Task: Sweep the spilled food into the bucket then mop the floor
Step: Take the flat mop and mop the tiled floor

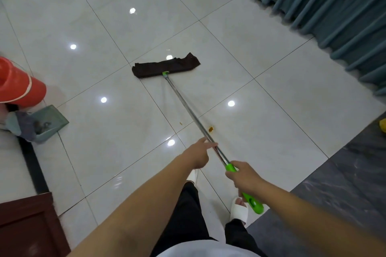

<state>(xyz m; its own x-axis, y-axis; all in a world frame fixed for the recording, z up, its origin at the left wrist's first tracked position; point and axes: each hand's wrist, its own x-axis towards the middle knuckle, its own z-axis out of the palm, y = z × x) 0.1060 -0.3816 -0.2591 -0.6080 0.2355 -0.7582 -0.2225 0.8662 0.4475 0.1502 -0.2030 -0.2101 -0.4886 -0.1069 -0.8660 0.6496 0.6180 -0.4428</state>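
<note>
Both hands on the mop (183,100), nearest the camera. Right hand (244,178) clamped around the green grip at the top end of the handle, green end-cap poking out below the fist. Left hand (199,154) further down on the bare metal shaft, fingers loosely curled over it, thumb side up; cannot tell how firm that hold is. Below the arms, dark trousers and white slippers (239,212) on the tiled floor (271,94).

Shaft slanting away up-left to a green joint and a dark brown mop cloth (166,65), flat on the white tiles, one corner rumpled at its right end. Small orange-brown food spot (211,129) on the tile just right of the shaft, near the left hand; tinier speck (180,123) just left of the shaft.

Red bucket (18,85) at the left edge, well apart from the mop head. Teal dustpan (49,123) just in front of it, with dark bits inside. Teal curtain (334,10) along the upper right. Dark grey flooring lower right, reddish wood panel lower left.
</note>
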